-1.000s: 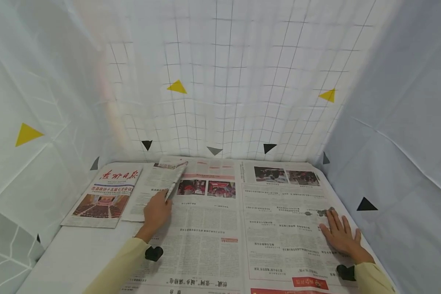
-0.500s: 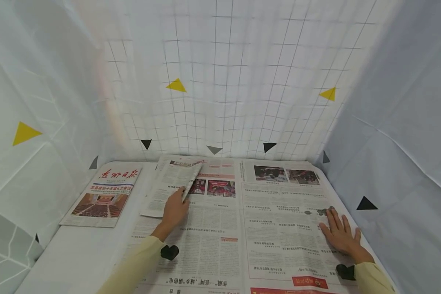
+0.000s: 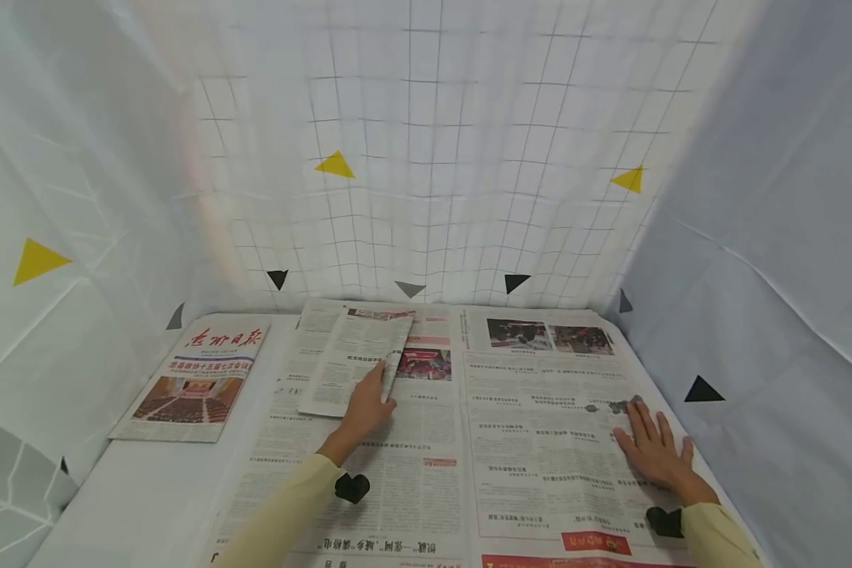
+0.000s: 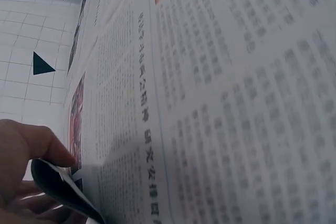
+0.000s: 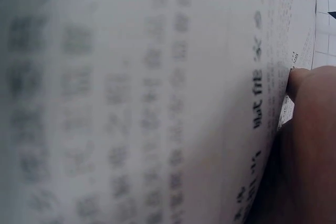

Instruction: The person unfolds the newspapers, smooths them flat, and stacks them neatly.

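Note:
My left hand (image 3: pixel 364 406) grips a folded newspaper (image 3: pixel 351 359) by its right edge. In the left wrist view the thumb lies over the fold and the fingers are beneath it. This folded newspaper overlaps the upper left part of a large spread newspaper (image 3: pixel 528 465), covering some of its photos. At the right side of the spread sheet, my right hand (image 3: pixel 656 450) rests palm down with fingers apart. The right wrist view shows the sheet's print close up, with part of the hand (image 5: pixel 315 135) at the right edge.
Another folded newspaper (image 3: pixel 192 379) with a red title and a photo lies at the left of the white table (image 3: pixel 135 489). White sheet walls (image 3: pixel 433 173) with yellow and black triangles enclose the table at the back and both sides.
My left hand has moved right with the folded newspaper, away from the red-titled one and further over the spread sheet. The right hand stays in place on the sheet.

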Available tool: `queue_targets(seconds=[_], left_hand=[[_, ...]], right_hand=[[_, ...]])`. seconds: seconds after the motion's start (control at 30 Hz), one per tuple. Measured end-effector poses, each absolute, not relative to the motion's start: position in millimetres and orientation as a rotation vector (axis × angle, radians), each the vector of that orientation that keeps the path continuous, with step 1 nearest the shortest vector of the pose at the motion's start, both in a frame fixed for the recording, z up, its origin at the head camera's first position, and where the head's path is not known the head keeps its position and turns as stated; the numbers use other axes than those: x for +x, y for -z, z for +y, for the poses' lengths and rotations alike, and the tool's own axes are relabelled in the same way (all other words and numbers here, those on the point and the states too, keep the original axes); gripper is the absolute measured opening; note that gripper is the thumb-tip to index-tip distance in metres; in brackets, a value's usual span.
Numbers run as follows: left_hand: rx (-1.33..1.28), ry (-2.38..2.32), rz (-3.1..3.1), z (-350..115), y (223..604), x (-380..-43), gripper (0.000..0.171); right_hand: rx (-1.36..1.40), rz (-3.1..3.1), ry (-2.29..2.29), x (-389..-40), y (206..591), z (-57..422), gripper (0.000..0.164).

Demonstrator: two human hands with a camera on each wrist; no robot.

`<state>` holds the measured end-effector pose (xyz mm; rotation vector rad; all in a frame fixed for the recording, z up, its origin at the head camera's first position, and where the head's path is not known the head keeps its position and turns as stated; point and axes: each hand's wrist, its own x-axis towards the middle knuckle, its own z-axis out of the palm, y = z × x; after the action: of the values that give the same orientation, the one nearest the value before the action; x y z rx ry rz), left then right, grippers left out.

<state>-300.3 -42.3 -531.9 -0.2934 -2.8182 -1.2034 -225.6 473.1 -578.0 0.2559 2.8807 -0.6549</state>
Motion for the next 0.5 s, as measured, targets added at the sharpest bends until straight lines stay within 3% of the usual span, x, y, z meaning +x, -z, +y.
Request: queue_targets(seconds=[0.5], left_hand=[[-0.421,1.212,-2.892,-30.6,540.6,-298.2,0.079]], right_hand=[[0.203,2.879,0.742,-231.0,595.9,491.1,0.109]])
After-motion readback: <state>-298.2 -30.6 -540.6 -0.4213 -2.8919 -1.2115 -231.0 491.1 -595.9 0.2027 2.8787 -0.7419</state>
